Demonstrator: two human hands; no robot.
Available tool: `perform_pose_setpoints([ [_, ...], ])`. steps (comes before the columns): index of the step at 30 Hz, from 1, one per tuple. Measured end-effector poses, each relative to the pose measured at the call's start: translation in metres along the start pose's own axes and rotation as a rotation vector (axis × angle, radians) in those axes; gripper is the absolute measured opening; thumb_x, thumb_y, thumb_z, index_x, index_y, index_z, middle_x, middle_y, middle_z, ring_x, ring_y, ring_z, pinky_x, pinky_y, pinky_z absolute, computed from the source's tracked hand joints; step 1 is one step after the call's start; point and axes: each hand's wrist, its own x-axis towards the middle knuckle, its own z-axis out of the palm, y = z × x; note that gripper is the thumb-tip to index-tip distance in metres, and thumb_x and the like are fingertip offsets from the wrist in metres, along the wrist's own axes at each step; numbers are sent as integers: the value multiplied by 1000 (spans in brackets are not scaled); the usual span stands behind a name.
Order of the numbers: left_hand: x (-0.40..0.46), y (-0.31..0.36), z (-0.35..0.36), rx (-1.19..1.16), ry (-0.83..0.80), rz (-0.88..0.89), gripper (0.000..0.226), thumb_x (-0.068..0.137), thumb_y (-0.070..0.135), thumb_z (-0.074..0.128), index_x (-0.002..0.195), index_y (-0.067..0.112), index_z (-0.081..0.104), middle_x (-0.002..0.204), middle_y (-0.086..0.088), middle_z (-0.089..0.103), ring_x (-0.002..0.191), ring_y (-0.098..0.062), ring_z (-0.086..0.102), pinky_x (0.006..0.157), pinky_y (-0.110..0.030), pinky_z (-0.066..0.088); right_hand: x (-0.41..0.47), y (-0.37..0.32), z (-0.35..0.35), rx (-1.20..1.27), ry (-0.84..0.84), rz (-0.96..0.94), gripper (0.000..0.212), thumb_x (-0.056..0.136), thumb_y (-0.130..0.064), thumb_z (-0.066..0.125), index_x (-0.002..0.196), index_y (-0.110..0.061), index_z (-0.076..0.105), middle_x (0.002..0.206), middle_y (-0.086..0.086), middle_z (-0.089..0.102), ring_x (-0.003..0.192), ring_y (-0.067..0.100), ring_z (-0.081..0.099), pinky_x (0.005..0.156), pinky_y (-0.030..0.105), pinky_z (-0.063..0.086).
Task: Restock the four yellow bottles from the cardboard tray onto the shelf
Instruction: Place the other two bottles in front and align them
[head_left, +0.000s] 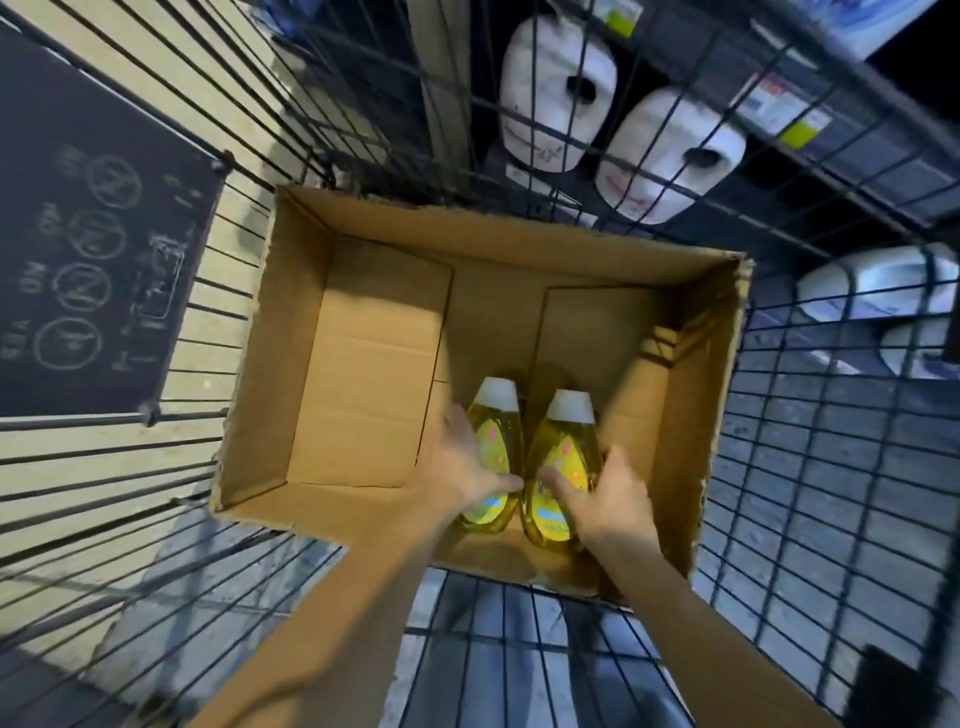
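Two yellow bottles with white caps stand side by side in the near right part of the cardboard tray (363, 364). My left hand (457, 462) wraps around the left yellow bottle (493, 441), thumb on its left side and fingers across its front. Around the right yellow bottle (563, 457) curls my right hand (608, 493), fingers on the label and thumb on the right side. Both bottles rest on the tray floor. The rest of the tray holds nothing.
The tray sits inside a black wire cart (831, 467). Beyond the cart's far wall, white jugs (556, 93) and other white containers (872, 291) stand on dark shelves (779, 119). A black sign (88, 234) hangs on the cart's left side.
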Motion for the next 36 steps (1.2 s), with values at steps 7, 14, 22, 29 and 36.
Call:
perform_pose_setpoints([
  [7, -15, 13, -15, -153, -1, 39, 126, 68, 28, 88, 153, 10, -3, 157, -15, 28, 140, -32, 35, 114, -43, 33, -15, -9, -20, 98, -53, -156, 51, 82, -47, 73, 116, -33, 38, 109, -4, 65, 94, 14, 65, 86, 45, 55],
  [14, -92, 70, -98, -315, 235, 303, 101, 65, 24, 90, 138, 8, 22, 116, 1, 50, 110, -20, 53, 81, -29, 41, -71, -59, -91, 235, 164, -438, 58, 74, -53, 75, 115, -41, 36, 110, -2, 65, 94, 20, 64, 81, 47, 53],
  [22, -237, 173, -171, -342, 476, 598, 85, 61, 28, 91, 128, 20, 39, 104, 3, 60, 100, -19, 60, 84, -32, 49, -178, -108, -224, 489, 362, -692, 53, 79, -35, 79, 115, -37, 40, 100, -21, 61, 91, -6, 61, 81, 30, 53],
  [29, -401, 288, -179, -296, 565, 930, 82, 59, 35, 91, 122, 30, 40, 105, 12, 61, 99, -9, 62, 85, -35, 51, -314, -76, -376, 644, 542, -904, 54, 78, -39, 80, 117, -35, 44, 103, -10, 68, 90, 2, 68, 79, 38, 58],
  [36, -565, 425, -99, -269, 566, 1185, 105, 39, 55, 92, 126, 27, 42, 106, 7, 65, 98, -14, 65, 92, -43, 53, -429, 40, -538, 702, 721, -1080, 49, 79, -25, 80, 113, -29, 45, 100, -6, 68, 75, -1, 70, 67, 21, 56],
])
